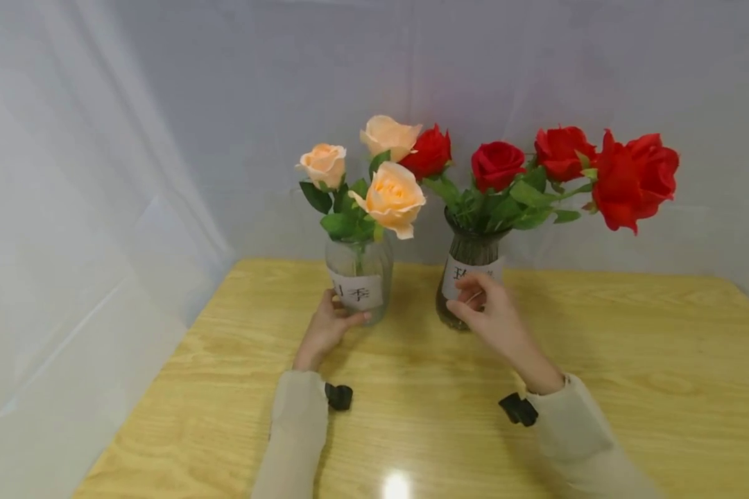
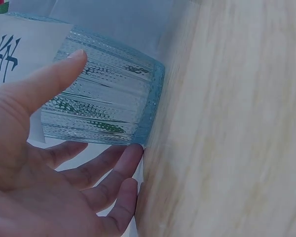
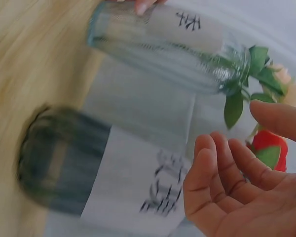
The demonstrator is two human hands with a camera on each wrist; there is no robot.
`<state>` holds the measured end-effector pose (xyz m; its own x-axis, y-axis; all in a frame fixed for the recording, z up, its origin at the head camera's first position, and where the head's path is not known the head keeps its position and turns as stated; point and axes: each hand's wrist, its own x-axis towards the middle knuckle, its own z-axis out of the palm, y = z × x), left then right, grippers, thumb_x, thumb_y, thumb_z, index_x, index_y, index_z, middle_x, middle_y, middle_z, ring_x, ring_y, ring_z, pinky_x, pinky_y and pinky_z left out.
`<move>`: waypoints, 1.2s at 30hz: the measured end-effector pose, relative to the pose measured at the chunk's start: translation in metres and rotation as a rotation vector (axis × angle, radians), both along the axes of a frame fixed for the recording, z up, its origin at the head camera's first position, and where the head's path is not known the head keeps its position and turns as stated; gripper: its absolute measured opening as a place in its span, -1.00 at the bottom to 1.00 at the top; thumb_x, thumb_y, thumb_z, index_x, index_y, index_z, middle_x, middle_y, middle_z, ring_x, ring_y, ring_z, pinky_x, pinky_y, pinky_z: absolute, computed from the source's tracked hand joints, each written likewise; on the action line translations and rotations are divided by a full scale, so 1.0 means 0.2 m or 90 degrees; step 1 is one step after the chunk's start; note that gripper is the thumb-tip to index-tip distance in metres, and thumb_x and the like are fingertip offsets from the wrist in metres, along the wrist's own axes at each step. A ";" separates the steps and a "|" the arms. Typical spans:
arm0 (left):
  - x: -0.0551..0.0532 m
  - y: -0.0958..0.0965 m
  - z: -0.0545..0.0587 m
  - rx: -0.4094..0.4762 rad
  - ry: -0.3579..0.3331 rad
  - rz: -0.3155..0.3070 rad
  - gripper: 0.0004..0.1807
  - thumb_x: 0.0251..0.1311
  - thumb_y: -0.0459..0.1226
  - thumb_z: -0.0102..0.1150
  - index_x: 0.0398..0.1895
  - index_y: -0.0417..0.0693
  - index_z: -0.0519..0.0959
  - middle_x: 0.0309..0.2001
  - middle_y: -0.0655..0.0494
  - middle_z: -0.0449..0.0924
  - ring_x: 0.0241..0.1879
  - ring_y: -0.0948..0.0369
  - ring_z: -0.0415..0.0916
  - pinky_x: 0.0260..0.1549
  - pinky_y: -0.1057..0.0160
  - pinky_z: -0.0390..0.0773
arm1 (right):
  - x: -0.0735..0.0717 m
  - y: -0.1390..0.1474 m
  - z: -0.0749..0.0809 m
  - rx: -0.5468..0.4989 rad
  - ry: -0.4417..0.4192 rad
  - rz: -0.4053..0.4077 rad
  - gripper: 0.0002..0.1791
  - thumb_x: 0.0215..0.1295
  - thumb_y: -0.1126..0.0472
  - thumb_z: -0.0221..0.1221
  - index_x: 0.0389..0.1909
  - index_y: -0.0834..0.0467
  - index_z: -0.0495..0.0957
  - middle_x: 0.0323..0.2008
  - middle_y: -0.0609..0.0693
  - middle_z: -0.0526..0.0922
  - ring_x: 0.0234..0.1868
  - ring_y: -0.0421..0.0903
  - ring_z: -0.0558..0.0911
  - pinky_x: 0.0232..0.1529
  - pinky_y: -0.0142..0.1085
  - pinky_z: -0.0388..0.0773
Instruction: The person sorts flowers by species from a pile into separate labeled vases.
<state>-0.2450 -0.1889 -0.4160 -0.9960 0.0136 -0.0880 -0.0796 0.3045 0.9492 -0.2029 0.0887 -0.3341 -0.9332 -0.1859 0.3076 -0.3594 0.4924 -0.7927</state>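
A clear glass vase (image 1: 383, 267) with three peach roses (image 1: 394, 197) stands upright toward the back of the table. My left hand (image 1: 326, 331) is at its lower left side, the thumb lying across the front and the fingers extended along the side; firm contact cannot be told. To the right stands a dark glass vase (image 1: 474, 246) holding several red roses (image 1: 498, 166). My right hand (image 1: 489, 312) is in front of this vase, its fingers loosely bent and nothing between them. In the right wrist view, that hand (image 3: 251, 192) partly covers the dark vase's label.
Each vase bears a white paper label with handwritten characters, the left label (image 1: 369, 292) and the right label (image 1: 452, 277). Both stand on a wood-grain table (image 1: 406, 395). Pale sheeting (image 1: 256, 104) hangs behind and at the left. The red roses spread out to the right.
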 end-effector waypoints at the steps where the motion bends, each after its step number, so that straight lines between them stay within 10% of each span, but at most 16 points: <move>1: 0.00 0.00 0.00 0.000 0.001 0.000 -0.09 0.25 -0.24 0.37 0.51 -0.31 0.04 0.35 -0.40 0.29 0.28 -0.23 0.38 0.20 -0.19 0.43 | 0.01 0.02 0.00 0.003 -0.002 -0.005 -0.71 0.32 0.43 0.26 0.00 0.47 0.53 -0.29 0.19 0.61 -0.30 0.09 0.61 -0.30 -0.24 0.54; 20: 0.00 -0.01 0.01 0.004 -0.001 0.001 -0.10 0.24 -0.24 0.38 0.50 -0.32 0.07 0.34 -0.41 0.30 0.28 -0.24 0.37 0.22 -0.19 0.42 | 0.08 0.52 -0.09 0.137 0.097 -0.109 -0.71 0.30 0.36 0.32 -0.03 0.42 0.57 -0.29 0.15 0.68 -0.35 -0.10 0.63 -0.36 -0.47 0.52; 28: 0.00 0.01 -0.01 -0.001 -0.006 0.003 -0.07 0.25 -0.24 0.38 0.52 -0.31 0.03 0.34 -0.39 0.30 0.29 -0.22 0.37 0.21 -0.18 0.42 | 0.11 0.74 -0.12 0.172 0.023 -0.143 -0.64 0.42 0.25 0.23 0.05 0.45 0.50 -0.19 0.30 0.65 -0.23 0.21 0.63 -0.46 -0.42 0.49; 36: -0.01 0.00 0.00 -0.004 -0.006 0.002 -0.09 0.25 -0.23 0.37 0.51 -0.32 0.05 0.35 -0.40 0.29 0.29 -0.23 0.36 0.21 -0.18 0.42 | 0.12 0.91 -0.16 0.206 -0.002 -0.185 -0.60 0.46 0.18 0.20 0.05 0.47 0.49 -0.24 0.28 0.65 -0.31 0.05 0.62 -0.52 -0.41 0.47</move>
<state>-0.2476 -0.1891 -0.4153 -0.9952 0.0104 -0.0976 -0.0896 0.3102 0.9465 -0.1780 0.2699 -0.3654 -0.9618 -0.0024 0.2737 -0.1674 0.7964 -0.5812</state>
